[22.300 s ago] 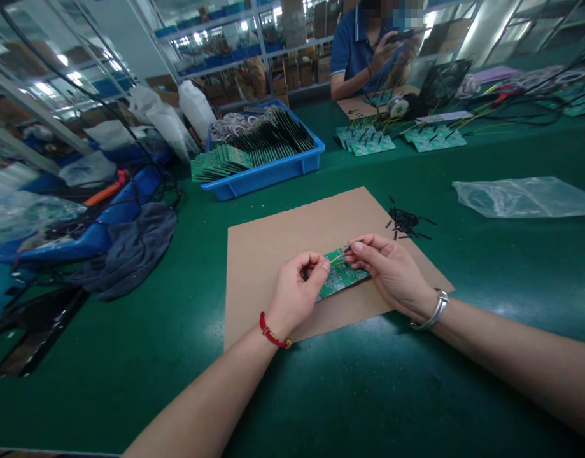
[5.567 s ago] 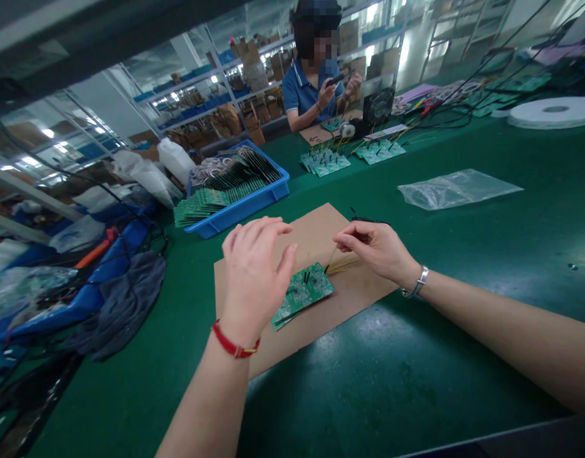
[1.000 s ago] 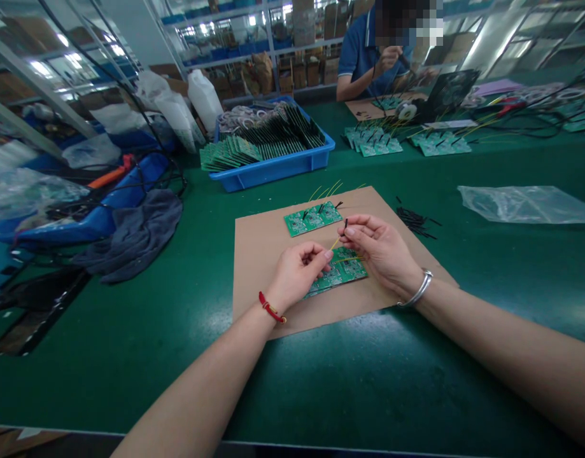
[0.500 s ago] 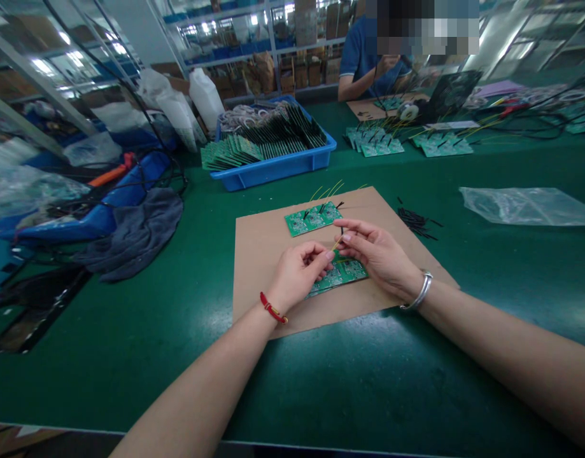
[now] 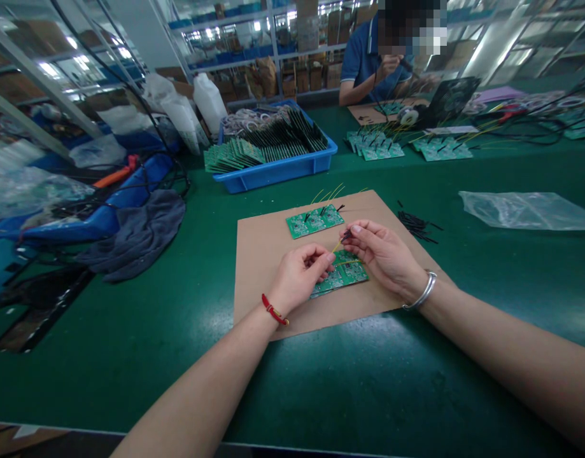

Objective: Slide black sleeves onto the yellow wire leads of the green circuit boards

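Note:
My left hand (image 5: 302, 272) pinches a thin yellow wire (image 5: 337, 245) between thumb and fingers, above a green circuit board (image 5: 345, 277). Facing it, my right hand (image 5: 386, 253) is closed on short black tubing pieces (image 5: 347, 235) at the wire's upper end; how many, and whether the wire is inside one, I cannot tell. The left fingers partly cover the board. Behind it lies a second circuit board (image 5: 315, 221) with black tubing and yellow wires sticking up. Both boards rest on a brown cardboard sheet (image 5: 261, 254).
A pile of black tubing (image 5: 416, 226) lies right of the cardboard, near a clear plastic bag (image 5: 531, 210). Behind stands a blue bin (image 5: 277, 182) of circuit boards. A dark cloth (image 5: 139, 235) lies left. Across the table a person (image 5: 356, 70) sits near more wired boards (image 5: 380, 146).
My right fingers have drawn in and closed around the black tubing, which stood upright at the fingertips before. My left hand keeps its pinch on the wire. The view has shifted slightly.

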`<state>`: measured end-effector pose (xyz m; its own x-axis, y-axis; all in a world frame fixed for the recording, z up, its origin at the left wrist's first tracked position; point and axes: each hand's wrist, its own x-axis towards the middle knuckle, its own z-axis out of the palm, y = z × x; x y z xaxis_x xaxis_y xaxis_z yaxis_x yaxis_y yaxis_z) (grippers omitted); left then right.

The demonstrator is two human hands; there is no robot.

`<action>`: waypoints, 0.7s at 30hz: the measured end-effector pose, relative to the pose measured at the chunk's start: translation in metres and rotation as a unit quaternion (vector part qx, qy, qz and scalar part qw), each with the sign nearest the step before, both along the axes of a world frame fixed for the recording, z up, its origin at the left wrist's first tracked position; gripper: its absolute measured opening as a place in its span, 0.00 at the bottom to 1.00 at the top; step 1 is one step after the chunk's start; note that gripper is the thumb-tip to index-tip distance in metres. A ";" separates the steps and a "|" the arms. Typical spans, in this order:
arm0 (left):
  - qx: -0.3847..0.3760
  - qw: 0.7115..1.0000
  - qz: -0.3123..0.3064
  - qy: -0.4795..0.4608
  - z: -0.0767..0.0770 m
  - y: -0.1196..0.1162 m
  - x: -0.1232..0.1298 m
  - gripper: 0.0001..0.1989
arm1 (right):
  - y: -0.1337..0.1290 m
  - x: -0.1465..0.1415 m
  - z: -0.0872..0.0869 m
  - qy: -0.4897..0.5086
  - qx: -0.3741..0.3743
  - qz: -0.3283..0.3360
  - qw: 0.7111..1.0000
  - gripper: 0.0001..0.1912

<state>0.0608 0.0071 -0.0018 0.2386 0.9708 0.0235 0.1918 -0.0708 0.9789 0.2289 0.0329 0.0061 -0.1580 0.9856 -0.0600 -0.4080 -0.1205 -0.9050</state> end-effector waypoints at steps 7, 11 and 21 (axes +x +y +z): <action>-0.003 1.000 0.003 0.005 0.001 0.000 0.000 0.10 | -0.001 -0.001 0.001 -0.011 0.006 0.011 1.000 0.07; -0.004 1.000 0.003 0.004 0.000 0.000 0.000 0.10 | -0.001 -0.001 0.001 -0.018 0.006 0.009 1.000 0.07; -0.003 1.000 0.002 0.000 -0.001 0.000 -0.001 0.10 | -0.001 0.000 0.001 -0.021 0.005 0.003 1.000 0.09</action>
